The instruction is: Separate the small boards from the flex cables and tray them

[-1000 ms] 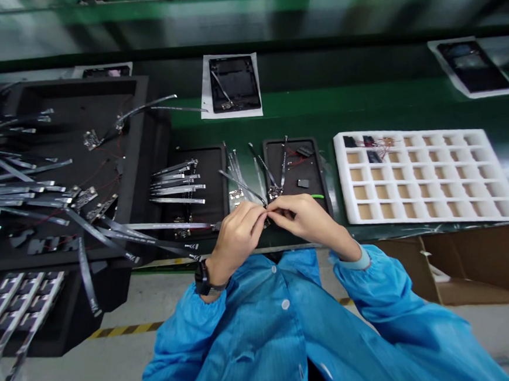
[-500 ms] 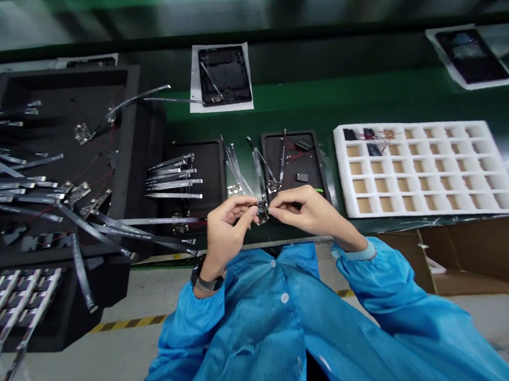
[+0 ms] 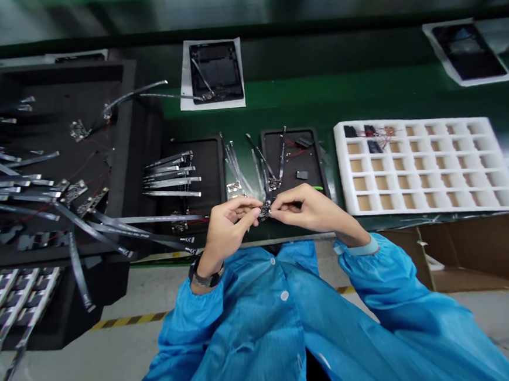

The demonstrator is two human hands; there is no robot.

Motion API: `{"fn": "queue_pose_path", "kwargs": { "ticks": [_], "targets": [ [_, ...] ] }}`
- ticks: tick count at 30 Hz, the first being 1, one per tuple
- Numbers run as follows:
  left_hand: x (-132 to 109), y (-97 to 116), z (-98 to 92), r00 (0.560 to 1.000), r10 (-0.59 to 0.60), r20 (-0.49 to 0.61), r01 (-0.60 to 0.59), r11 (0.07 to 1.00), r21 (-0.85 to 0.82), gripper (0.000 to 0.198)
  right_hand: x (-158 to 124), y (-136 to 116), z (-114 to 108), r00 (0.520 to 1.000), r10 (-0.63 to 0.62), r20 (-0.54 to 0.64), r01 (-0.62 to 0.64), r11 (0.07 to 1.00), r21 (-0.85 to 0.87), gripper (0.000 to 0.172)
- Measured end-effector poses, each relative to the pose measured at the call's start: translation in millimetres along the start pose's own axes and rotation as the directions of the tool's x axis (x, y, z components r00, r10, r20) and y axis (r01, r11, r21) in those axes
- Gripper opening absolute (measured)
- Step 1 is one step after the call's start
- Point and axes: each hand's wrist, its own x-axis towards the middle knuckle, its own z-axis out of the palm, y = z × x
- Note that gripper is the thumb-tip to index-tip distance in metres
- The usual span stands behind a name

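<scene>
Between my fingertips is a small circuit board (image 3: 264,211), dark with silvery parts; a flat ribbon cable (image 3: 258,172) seems to run up from it. My left hand (image 3: 231,224) pinches the board from its left side. My right hand (image 3: 302,210) has thumb and forefinger pressed together at the board's right edge; whether they grip the board or a tiny part on it I cannot make out. Just beyond my hands lie another circuit board (image 3: 234,187) and one more board (image 3: 274,183) with ribbon cables, the latter at the edge of a small black tray (image 3: 294,159).
At left stands a large black foam box (image 3: 128,124) full of ribbon cables and boards. A second black tray (image 3: 208,159) holds several ribbon cables. To the right is a white foam tray (image 3: 343,172) with compartments. Behind lies a black tablet housing (image 3: 222,69). A cardboard box (image 3: 480,255) sits below right.
The board between my fingers has turned or tilted slightly. Both hands stay in nearly the same place, the right one shifting a little. The whole view has shifted slightly.
</scene>
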Motion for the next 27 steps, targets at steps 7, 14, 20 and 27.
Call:
{"fn": "queue_pose_path", "kwargs": {
  "ticks": [7,14,20,27],
  "targets": [
    [0.1,1.2,-0.1,0.999,-0.011,0.032,0.011,1.0,-0.01,0.016,0.8,0.2,-6.3,0.999,0.016,0.05,-0.016,1.0,0.0,0.022],
    [0.6,-1.3,0.7,1.0,-0.013,0.026,0.014,1.0,-0.026,0.018,-0.1,-1.9,-6.9,0.999,0.026,0.047,-0.027,0.999,0.018,0.022],
    [0.7,-5.5,1.3,1.0,-0.026,0.017,0.027,1.0,-0.014,0.02,0.3,-0.4,-5.3,0.999,0.03,0.022,-0.031,0.999,0.014,0.022],
    [-2.2,-6.4,5.2,1.0,-0.007,-0.018,0.008,0.999,0.04,0.017,0.5,2.4,-3.5,0.998,0.053,0.038,-0.053,0.999,-0.01,0.021]
  ]
}}
